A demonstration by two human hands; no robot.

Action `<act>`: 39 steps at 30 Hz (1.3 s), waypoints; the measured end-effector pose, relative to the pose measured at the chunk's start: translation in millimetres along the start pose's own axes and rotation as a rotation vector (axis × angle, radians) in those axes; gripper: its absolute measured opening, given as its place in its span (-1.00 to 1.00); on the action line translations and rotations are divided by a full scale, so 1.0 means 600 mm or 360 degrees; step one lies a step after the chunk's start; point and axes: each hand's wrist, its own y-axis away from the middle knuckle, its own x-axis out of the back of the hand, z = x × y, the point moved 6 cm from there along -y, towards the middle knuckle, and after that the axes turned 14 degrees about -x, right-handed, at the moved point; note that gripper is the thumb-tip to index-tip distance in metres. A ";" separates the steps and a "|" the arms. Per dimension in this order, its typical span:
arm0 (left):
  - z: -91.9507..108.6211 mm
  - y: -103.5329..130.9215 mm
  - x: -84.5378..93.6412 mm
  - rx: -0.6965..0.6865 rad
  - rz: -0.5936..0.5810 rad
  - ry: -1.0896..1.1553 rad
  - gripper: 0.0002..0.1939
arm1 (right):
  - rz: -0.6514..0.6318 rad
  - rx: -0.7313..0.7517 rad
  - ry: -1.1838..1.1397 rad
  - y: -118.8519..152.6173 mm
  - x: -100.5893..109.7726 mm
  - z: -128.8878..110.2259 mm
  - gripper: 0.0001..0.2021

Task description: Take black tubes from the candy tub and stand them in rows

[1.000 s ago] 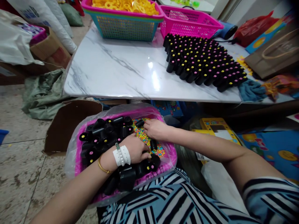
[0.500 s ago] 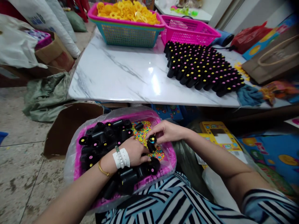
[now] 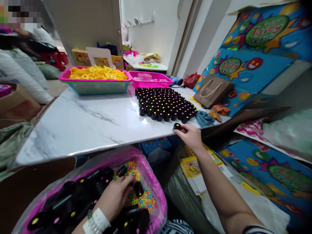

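My right hand [image 3: 191, 136] pinches a black tube [image 3: 176, 127] with a yellow dot on its end, held at the front edge of the white marbled table [image 3: 97, 126]. Just behind it stand rows of upright black tubes [image 3: 165, 104] with yellow or pink dots. Low in the pink basket [image 3: 156, 182], which has a clear plastic lining, my left hand [image 3: 117, 195] has curled fingers at another black tube [image 3: 138, 188]; its grip is partly hidden. Small colourful candy balls [image 3: 146, 200] lie under that tube. More loose black tubes [image 3: 65, 208] fill the basket's left side.
At the back of the table stand a basket of yellow rings [image 3: 97, 87] and a pink basket [image 3: 151, 79]. A brown paper bag [image 3: 213, 91] and a blue cloth [image 3: 204, 118] are on the right, near blue printed boxes [image 3: 253, 65]. A person [image 3: 44, 35] is at far left.
My right hand has moved from the basket up to the table edge with a black tube. My left hand stays in the basket. The view has swung up and to the right.
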 end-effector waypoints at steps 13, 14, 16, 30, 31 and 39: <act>-0.001 -0.010 0.023 0.0123 0.0117 -0.0744 -0.74 | -0.0488 0.0657 0.0296 0.153 -0.085 -0.074 -0.69; -0.003 -0.011 0.028 0.0145 0.0131 -0.0838 -0.70 | -0.0733 0.0822 0.0322 0.191 -0.109 -0.092 -0.72; -0.010 -0.013 0.036 0.0233 0.0134 -0.0944 -0.62 | -0.1143 0.1063 0.0505 0.256 -0.154 -0.119 -0.77; -0.016 -0.008 0.017 0.0178 0.0008 -0.0761 -0.75 | -0.1695 0.1125 0.1275 0.316 -0.244 -0.162 -0.50; -0.016 -0.006 0.020 0.0223 0.0032 -0.0775 -0.74 | -0.1619 0.1040 0.1301 0.309 -0.252 -0.166 -0.51; -0.015 -0.002 0.029 0.0340 0.0035 -0.0804 -0.73 | -0.1601 0.0862 0.1320 0.318 -0.323 -0.171 -0.70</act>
